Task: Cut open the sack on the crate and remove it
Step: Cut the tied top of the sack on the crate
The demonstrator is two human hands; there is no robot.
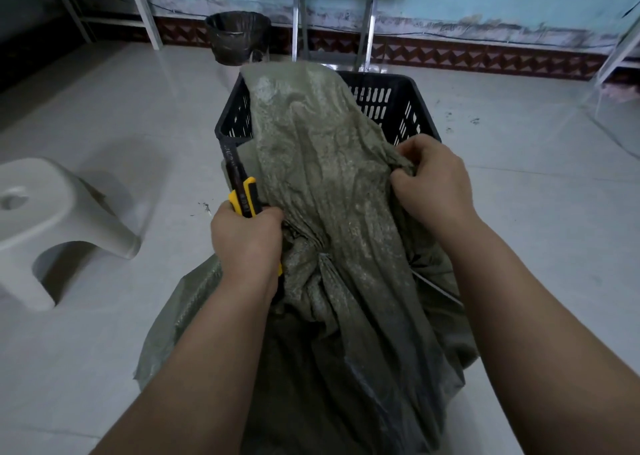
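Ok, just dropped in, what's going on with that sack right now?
A person is working on the green sack draped over the black crate. The left hand grips a yellow utility knife at the sack's left edge, blade pointing away from them. The right hand holds a bunched fold of fabric on the right. The sack is not yet off the crate.
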